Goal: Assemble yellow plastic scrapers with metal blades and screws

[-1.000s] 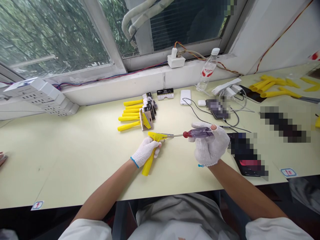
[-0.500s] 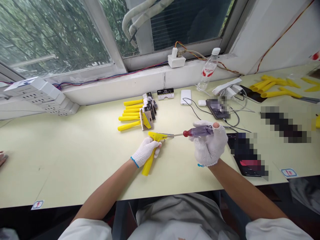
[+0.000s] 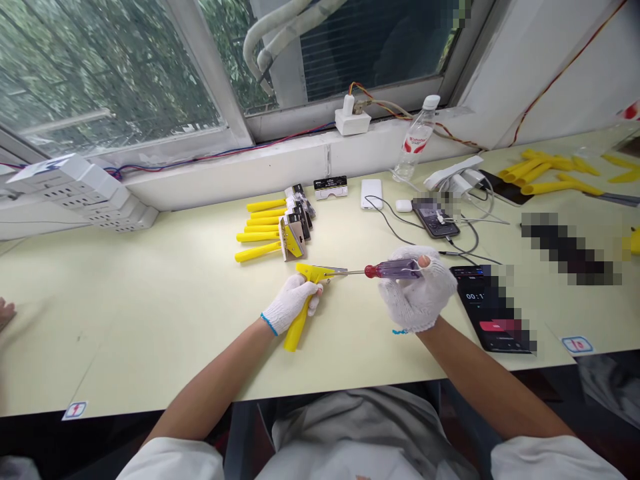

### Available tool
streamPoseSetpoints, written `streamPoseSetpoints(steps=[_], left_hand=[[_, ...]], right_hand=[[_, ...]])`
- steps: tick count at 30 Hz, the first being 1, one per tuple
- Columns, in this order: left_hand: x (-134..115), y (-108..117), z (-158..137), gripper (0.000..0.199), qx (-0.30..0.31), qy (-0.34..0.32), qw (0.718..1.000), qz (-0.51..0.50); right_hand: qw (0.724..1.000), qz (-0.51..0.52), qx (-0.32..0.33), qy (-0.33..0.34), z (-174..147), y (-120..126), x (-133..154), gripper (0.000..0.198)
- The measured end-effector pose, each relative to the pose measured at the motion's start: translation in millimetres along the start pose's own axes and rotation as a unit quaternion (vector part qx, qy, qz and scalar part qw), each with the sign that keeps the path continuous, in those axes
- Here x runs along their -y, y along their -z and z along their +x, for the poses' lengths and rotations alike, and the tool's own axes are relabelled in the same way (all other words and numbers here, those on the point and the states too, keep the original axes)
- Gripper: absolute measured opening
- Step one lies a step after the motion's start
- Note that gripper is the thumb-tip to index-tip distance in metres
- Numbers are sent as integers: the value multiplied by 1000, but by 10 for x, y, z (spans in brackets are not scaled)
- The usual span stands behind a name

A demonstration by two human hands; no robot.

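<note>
My left hand, in a white knit glove, is wrapped round the neck of a yellow scraper. The scraper's handle points down toward the table's front edge, and its head with a metal blade lies to the upper right. My gloved right hand holds a screwdriver with a clear purple handle and a red collar. Its shaft runs left, nearly level, and the tip meets the scraper head. The tip's exact seat is too small to make out.
Several yellow scrapers with carded heads lie in a row behind my left hand. A phone lies right of my right hand; another phone, cables and a bottle stand farther back. At the left edge, another person's hand shows.
My right hand has shifted its grip slightly on the screwdriver, its fingers sitting differently round the handle. My left hand and the scraper stay put. The other person's hand at left has moved slightly.
</note>
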State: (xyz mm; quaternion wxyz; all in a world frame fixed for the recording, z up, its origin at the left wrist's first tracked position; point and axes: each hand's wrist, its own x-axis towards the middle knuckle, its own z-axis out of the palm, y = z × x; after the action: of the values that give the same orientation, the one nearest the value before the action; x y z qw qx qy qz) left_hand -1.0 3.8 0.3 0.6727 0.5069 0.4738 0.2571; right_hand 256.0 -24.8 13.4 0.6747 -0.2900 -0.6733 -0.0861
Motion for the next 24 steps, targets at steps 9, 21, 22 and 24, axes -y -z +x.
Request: streamPoseSetpoints(steps=[9,21,22,24], left_hand=[[28,17,18,13,2,-5,1000,6],[28,13,27,12,-1,2,1000,3],[25,13,26,12,0,2,1000,2],[19,12,23,12,0,2,1000,2]], right_hand=[[989,70,6,-126,-174,-14,30,80],[998,27,0,-56,-101,8,0,86],[997,40,3,-71,-110,7,9,85],[994,58,10,-93,-130,5,25,85]])
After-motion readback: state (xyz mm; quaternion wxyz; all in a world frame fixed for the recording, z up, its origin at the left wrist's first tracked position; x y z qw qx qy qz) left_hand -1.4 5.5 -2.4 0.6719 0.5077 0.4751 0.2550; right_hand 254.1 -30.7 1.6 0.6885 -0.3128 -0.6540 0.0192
